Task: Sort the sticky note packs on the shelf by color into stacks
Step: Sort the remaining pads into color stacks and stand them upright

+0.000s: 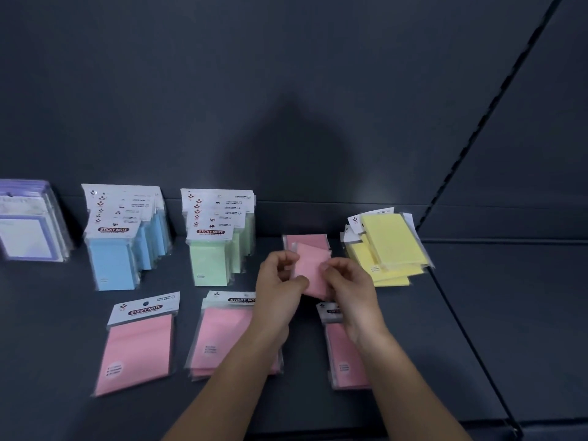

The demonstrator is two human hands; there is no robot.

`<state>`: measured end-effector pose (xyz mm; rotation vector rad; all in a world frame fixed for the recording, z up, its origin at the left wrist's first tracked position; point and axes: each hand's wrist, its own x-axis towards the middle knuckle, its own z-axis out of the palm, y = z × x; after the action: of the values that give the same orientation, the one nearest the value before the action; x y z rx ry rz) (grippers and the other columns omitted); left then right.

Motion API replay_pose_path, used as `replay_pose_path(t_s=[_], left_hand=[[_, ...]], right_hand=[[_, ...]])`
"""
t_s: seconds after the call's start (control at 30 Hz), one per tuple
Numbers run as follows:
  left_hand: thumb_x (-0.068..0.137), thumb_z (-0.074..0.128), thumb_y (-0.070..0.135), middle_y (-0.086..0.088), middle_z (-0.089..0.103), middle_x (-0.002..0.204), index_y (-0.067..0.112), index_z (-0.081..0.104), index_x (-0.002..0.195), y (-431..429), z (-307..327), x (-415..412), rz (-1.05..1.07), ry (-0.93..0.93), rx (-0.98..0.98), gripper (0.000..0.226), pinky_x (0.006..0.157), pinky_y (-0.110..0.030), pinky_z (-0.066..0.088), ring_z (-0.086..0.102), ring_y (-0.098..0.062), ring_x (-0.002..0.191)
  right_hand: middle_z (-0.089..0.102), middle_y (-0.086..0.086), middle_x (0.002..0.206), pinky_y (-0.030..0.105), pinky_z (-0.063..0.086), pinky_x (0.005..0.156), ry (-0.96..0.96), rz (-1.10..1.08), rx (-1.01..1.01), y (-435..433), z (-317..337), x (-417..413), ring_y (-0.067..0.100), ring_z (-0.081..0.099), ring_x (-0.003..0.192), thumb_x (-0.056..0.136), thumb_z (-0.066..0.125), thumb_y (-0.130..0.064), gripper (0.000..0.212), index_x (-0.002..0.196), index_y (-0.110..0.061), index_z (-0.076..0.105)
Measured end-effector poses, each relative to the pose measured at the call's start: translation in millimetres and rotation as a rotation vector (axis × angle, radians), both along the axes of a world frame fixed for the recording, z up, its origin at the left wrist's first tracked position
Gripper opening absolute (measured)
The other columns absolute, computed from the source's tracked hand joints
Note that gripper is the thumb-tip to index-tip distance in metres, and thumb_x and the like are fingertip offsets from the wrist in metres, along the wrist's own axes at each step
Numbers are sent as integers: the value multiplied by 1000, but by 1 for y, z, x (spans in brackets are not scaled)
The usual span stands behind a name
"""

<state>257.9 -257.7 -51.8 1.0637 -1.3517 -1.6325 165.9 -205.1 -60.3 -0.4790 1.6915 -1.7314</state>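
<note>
My left hand [278, 281] and my right hand [348, 284] together hold a pink sticky note pack [310, 272] tilted above the dark shelf [461, 329]. Behind it lies another pink pack [307, 241]. More pink packs lie near the front: one alone at the left [136, 345], a small pile in the middle [219, 335], and one partly under my right wrist [342, 354]. A blue stack [124, 240] and a green stack [216, 240] stand fanned at the back. A yellow pile [386, 246] lies at the back right.
Purple-framed packs [28, 221] lean at the far left of the shelf. A dark back panel [286, 90] rises behind everything. A slotted upright rail [471, 148] runs diagonally at the right, with more dark shelf beyond it.
</note>
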Motion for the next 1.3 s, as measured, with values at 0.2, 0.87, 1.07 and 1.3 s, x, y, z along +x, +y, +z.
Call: replay_pose_path(t_s=[0.2, 0.87, 1.07, 1.3], left_hand=[[76, 58, -5, -3, 56, 80, 29, 61, 99, 15, 8, 5, -220, -23, 18, 41, 57, -13, 46, 52, -12, 70], [79, 66, 9, 2, 51, 110, 14, 60, 115, 60, -18, 11, -371, -467, -444, 37, 95, -25, 39, 49, -18, 106], [77, 70, 10, 4, 47, 112, 16, 61, 106, 53, -19, 9, -327, -426, -428, 31, 95, -24, 41, 51, -14, 105], [82, 63, 15, 1, 50, 123, 13, 49, 126, 6, -14, -5, -114, -466, -433, 46, 97, -20, 29, 39, -19, 124]], right_hand=[[66, 1, 81, 45, 51, 80, 36, 19, -122, 17, 8, -7, 23, 62, 81, 86, 61, -3, 17, 90, -19, 62], [51, -6, 94, 12, 37, 75, 707, 136, 392, 89, -8, -7, 12, 54, 84, 86, 63, -9, 27, 114, -12, 64], [51, -4, 106, 20, 40, 92, 671, 156, 367, 84, -6, -11, 15, 54, 104, 87, 61, -7, 22, 107, -13, 65], [54, -21, 108, 5, 38, 82, 479, 238, 202, 41, 6, -13, -2, 51, 102, 92, 54, -16, 33, 125, -21, 54]])
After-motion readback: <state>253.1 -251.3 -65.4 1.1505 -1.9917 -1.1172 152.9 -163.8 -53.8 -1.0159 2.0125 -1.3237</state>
